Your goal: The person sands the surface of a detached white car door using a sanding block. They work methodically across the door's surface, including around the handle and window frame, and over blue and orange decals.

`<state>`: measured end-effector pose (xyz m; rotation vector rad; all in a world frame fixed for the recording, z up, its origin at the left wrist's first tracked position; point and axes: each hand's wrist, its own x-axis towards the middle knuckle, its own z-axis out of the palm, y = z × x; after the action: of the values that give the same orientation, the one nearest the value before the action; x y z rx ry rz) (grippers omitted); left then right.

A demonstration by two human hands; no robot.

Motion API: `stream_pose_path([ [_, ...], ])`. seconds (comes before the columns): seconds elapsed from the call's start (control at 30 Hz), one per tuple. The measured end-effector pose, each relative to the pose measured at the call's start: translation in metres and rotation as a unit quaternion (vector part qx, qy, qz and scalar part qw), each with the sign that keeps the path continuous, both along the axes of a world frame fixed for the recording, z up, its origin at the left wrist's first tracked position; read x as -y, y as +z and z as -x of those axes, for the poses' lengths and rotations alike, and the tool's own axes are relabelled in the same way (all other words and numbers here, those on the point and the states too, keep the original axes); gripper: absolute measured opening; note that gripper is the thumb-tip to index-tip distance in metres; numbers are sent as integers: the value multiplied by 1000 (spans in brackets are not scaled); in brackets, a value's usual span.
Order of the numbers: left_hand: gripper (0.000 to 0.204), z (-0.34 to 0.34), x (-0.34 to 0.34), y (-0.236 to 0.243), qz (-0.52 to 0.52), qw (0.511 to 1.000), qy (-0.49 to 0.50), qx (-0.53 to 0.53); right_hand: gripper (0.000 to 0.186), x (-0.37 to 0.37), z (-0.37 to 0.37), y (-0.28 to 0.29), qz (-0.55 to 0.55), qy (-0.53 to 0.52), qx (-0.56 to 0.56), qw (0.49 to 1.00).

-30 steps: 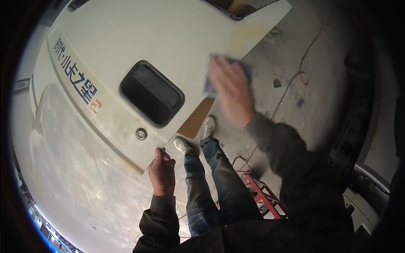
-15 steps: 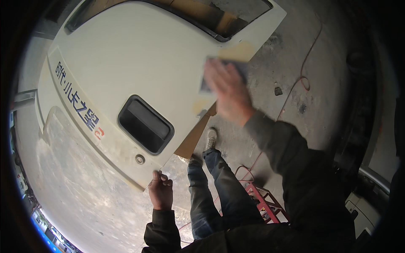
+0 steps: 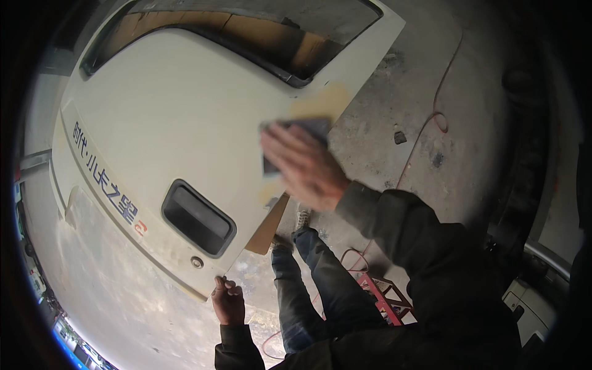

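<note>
A cream vehicle door (image 3: 148,123) spans the left and middle, with a black recessed handle (image 3: 198,217) and a round lock (image 3: 197,262) near its lower corner. Flat under my right hand (image 3: 305,165) lies a dark grey rectangular sheet of sandpaper (image 3: 316,127), held against the door beside its right edge. Yellowish filler patches (image 3: 327,102) show above and below that hand, which is slightly blurred. My left hand (image 3: 227,302) has its fingers curled at the door's near corner, pinching the edge; the fingertips are partly hidden.
Brown cardboard (image 3: 256,36) shows through the door's window opening, and another brown piece (image 3: 268,229) juts out below the door. A red hose (image 3: 421,132) loops over the stained concrete floor (image 3: 376,117). Near my legs stands a red metal frame (image 3: 383,299).
My right hand and the sandpaper have moved left and nearer across the door. The door appears shifted slightly left and lower in view. My left hand stays at the corner.
</note>
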<state>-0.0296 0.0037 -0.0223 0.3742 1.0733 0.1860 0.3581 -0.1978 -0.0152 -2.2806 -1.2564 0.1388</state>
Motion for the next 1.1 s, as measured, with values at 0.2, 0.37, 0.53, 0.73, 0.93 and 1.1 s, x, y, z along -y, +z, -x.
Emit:
stream_pose_path([
  [0.2, 20, -1, -5, 11, 2, 1000, -10, -2, 71, 89, -102, -32, 41, -21, 63, 997],
  [0.37, 24, -13, 0, 13, 15, 999, -12, -30, 63, 120, -163, -79, -57, -305, 55, 949],
  [0.53, 27, -9, -9, 25, 31, 998, -16, -44, 82, 12, 42, -37, -172, -261, -106, 944],
  [0.73, 29, 1, -14, 14, 35, 998, -24, -39, 89, 51, 21, -52, -106, -170, 16, 980],
  [0.93, 30, -12, -11, 19, 29, 998, -33, -47, 70, 74, -61, -53, -134, -211, 85, 965],
  [1.1, 30, -13, -12, 20, 59, 997, -34, -42, 82, 6, 55, -30, -116, -269, -9, 956],
])
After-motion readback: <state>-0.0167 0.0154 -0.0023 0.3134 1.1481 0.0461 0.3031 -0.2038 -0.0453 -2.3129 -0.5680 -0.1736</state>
